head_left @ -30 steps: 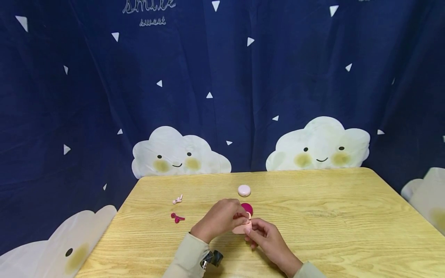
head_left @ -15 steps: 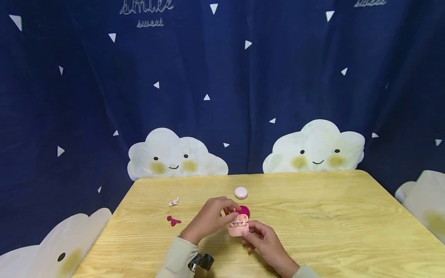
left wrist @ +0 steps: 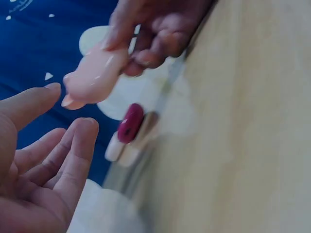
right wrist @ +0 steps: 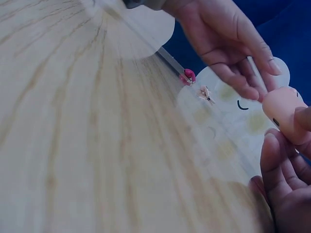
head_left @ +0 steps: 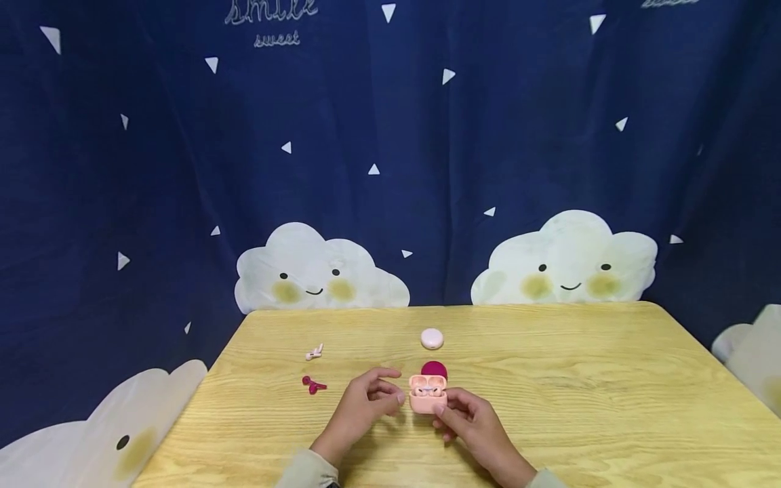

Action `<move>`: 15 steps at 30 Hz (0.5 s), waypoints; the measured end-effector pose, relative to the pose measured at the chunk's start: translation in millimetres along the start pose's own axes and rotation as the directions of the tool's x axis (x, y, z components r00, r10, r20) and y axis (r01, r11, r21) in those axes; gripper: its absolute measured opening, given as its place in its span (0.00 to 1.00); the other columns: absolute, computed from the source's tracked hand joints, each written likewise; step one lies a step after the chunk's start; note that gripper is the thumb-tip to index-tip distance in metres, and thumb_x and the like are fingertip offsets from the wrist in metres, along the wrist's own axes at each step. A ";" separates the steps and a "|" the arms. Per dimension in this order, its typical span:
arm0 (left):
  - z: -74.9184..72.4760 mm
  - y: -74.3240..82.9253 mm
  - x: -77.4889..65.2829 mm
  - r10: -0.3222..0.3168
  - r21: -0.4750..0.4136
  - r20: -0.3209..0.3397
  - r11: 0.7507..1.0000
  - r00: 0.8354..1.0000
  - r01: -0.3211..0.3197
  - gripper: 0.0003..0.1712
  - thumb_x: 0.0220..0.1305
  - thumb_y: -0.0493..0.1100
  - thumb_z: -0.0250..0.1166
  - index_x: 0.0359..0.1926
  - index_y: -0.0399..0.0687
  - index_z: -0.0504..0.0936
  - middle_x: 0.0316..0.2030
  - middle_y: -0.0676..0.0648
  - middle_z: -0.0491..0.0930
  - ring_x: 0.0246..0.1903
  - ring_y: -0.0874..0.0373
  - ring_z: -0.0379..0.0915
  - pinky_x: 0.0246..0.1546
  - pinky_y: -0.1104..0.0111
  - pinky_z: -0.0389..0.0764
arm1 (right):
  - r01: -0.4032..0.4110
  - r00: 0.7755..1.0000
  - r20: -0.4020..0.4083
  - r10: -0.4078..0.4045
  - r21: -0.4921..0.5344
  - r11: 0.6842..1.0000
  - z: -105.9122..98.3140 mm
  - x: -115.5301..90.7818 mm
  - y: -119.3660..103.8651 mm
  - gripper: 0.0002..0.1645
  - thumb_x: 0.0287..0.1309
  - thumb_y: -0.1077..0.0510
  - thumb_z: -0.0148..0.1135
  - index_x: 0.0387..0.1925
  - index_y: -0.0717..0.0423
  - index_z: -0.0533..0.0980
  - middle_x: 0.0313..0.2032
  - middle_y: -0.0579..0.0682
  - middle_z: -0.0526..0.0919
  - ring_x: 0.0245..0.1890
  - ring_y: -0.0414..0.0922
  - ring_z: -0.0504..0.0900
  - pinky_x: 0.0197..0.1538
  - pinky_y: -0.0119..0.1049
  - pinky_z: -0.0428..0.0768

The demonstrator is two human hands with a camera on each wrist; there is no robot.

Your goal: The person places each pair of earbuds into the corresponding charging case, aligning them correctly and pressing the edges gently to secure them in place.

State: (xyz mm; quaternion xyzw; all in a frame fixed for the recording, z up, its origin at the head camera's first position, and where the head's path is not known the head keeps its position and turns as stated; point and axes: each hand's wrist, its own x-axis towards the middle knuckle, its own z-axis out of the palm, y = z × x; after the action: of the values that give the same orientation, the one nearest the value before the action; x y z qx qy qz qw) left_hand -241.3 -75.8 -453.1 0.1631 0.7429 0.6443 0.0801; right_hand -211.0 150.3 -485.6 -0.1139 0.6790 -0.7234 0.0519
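Observation:
A peach earbud charging case is held above the table with its lid up, and earbuds sit inside it. My right hand grips the case at its right side, thumb on the front. Just left of the case, apart from it, is my left hand. In the left wrist view the left hand has thumb and fingers spread, nothing between them, near the case. The right wrist view shows the case's underside, with the right fingers bent beneath it.
Behind the held case lie a round crimson case and, farther back, a pale pink case. Crimson earbuds and pale pink earbuds lie on the left of the wooden table. A dark blue curtain hangs behind.
The left hand has drawn back leftward from the peach case, where its fingers were at the opening. Both earbuds now show inside. The right hand keeps its grip.

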 end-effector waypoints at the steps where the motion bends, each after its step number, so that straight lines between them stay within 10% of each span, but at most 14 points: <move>1: 2.3 -3.0 -1.3 -0.011 -0.038 0.002 0.999 1.000 0.011 0.27 0.61 0.39 0.68 0.59 0.34 0.72 0.40 0.41 0.82 0.36 0.48 0.81 0.38 0.59 0.83 | 0.000 1.000 0.000 0.000 -0.001 1.000 -0.1 -0.2 0.1 0.23 0.63 0.58 0.61 0.52 0.72 0.72 0.41 0.64 0.80 0.34 0.44 0.83 0.31 0.37 0.83; 15: 21.5 -27.7 -9.0 -0.035 -0.283 -0.011 0.959 0.999 0.031 0.28 0.60 0.37 0.68 0.60 0.33 0.71 0.44 0.38 0.82 0.39 0.55 0.81 0.43 0.63 0.82 | 0.060 0.997 0.058 -0.060 -0.012 0.998 -1.2 0.7 2.2 0.21 0.65 0.60 0.58 0.51 0.74 0.71 0.40 0.72 0.78 0.32 0.43 0.83 0.31 0.38 0.83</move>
State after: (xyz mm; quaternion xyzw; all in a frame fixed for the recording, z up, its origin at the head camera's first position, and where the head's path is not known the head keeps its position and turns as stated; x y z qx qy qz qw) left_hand -229.7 -62.0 -484.5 0.1322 0.6466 0.7436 0.1073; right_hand -212.1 151.1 -487.8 -0.1556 0.6784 -0.7164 0.0490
